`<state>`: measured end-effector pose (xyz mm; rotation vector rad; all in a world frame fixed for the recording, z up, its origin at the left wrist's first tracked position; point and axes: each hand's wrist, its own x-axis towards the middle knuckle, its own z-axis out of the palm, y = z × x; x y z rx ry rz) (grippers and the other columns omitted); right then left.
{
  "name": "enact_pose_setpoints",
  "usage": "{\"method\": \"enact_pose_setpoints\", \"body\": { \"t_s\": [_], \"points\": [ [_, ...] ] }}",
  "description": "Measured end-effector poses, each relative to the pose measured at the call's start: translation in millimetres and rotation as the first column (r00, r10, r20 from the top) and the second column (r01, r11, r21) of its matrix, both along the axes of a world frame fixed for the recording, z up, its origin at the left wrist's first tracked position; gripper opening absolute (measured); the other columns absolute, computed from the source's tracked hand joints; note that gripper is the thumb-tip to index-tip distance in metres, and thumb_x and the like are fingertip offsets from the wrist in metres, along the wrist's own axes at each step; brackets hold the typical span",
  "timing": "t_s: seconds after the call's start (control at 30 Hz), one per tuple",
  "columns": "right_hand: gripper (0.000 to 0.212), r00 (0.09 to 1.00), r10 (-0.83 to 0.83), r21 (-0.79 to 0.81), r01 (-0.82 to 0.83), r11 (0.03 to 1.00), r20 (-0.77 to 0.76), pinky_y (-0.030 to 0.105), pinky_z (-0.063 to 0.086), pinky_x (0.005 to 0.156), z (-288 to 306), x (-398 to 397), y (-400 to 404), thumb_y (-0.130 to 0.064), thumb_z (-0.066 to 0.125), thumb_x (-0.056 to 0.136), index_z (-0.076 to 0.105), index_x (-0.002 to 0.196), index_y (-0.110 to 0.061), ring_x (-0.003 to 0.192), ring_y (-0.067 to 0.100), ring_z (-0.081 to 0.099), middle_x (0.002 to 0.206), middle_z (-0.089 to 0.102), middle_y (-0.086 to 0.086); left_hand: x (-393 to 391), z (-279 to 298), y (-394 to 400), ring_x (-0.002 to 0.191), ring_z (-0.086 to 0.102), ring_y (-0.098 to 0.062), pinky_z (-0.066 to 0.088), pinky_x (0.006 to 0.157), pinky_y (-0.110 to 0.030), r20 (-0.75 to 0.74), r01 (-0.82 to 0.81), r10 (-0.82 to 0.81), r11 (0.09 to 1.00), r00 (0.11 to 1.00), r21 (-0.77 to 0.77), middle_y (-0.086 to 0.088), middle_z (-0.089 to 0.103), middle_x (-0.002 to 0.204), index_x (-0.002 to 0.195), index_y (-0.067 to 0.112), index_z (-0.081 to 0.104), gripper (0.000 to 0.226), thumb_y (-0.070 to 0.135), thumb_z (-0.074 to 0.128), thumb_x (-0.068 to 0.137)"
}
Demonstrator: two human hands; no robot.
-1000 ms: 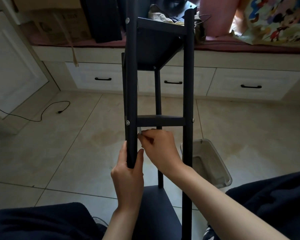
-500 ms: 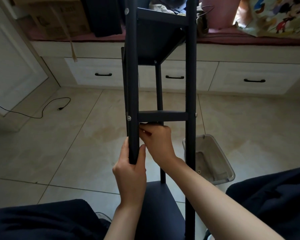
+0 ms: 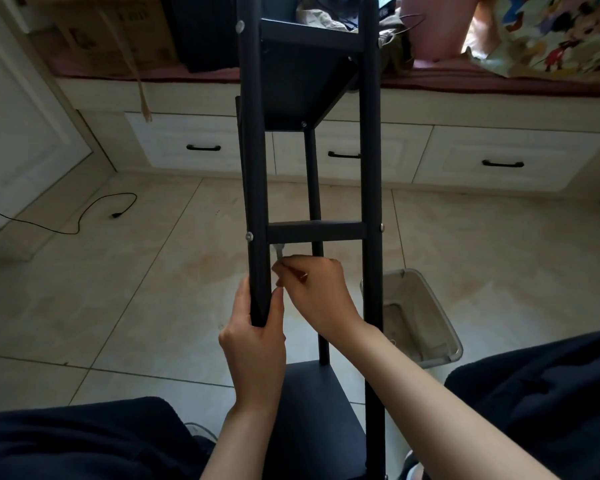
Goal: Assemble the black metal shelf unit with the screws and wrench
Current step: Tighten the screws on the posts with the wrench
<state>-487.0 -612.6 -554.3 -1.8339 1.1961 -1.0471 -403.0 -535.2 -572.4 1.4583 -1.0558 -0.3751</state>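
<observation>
Cable (image 3: 80,216) trails across the tiled floor (image 3: 153,289) at far left, below white drawers (image 3: 187,147) with black handles. Nearer the middle, the left hand (image 3: 257,344) wraps fingers and thumb around the left post (image 3: 255,188) of the black metal shelf unit (image 3: 312,81), which lies tipped toward the person between dark-clothed knees. A silver screw (image 3: 248,236) sits in that post level with the crossbar (image 3: 316,231). Just right of the post, the right hand (image 3: 314,292) pinches a small silver wrench (image 3: 278,252), its tip touching the underside of the crossbar. Right again stands the other front post (image 3: 371,168), and beyond it a clear plastic bin (image 3: 426,317) rests on the floor.
</observation>
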Motion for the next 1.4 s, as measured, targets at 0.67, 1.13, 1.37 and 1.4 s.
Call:
{"method": "enact_pose_setpoints", "body": {
  "t_s": [0.67, 1.13, 1.37, 1.4],
  "points": [
    [0.023, 0.971, 0.036, 0.178, 0.007, 0.984, -0.237, 0.013, 0.044, 0.061, 39, -12, 1, -0.020, 0.053, 0.099, 0.074, 0.094, -0.016, 0.072, 0.010, 0.062, 0.086, 0.071, 0.001, -2, 2, 2, 0.059, 0.058, -0.017, 0.046, 0.046, -0.018, -0.039, 0.001, 0.000, 1.000, 0.999, 0.024, 0.001, 0.058, 0.075, 0.107, 0.053, 0.057, 0.026, 0.033, 0.062, 0.092],
    [0.021, 0.956, 0.034, 0.183, 0.021, 0.983, -0.292, 0.007, 0.036, 0.050, 33, -21, 0, -0.020, 0.054, 0.098, 0.073, 0.092, -0.015, 0.064, 0.005, 0.055, 0.074, 0.060, -0.012, -3, -6, 2, 0.056, 0.057, -0.016, 0.044, 0.046, -0.015, -0.036, 0.001, 0.000, 1.000, 0.999, 0.023, 0.003, 0.058, 0.069, 0.126, 0.032, 0.060, 0.033, 0.023, 0.066, 0.095],
    [0.021, 0.989, -0.025, 0.137, 0.045, 0.990, -0.144, 0.011, 0.044, 0.065, 33, -10, 2, -0.023, 0.056, 0.098, 0.076, 0.092, -0.017, 0.075, 0.013, 0.065, 0.085, 0.073, 0.002, -5, -3, 2, 0.056, 0.057, -0.016, 0.042, 0.047, -0.011, -0.011, 0.015, -0.015, 1.000, 1.000, -0.017, 0.001, 0.057, 0.065, 0.119, 0.051, 0.052, 0.037, 0.027, 0.065, 0.094],
    [0.021, 0.993, -0.028, 0.130, 0.044, 0.991, -0.118, 0.010, 0.043, 0.061, 33, -10, 2, -0.021, 0.057, 0.098, 0.076, 0.092, -0.015, 0.070, 0.010, 0.063, 0.082, 0.072, 0.003, -5, -3, 2, 0.057, 0.057, -0.016, 0.042, 0.047, -0.011, -0.010, 0.015, -0.015, 1.000, 1.000, -0.023, 0.000, 0.057, 0.064, 0.120, 0.050, 0.052, 0.035, 0.030, 0.064, 0.094]
  ]
}}
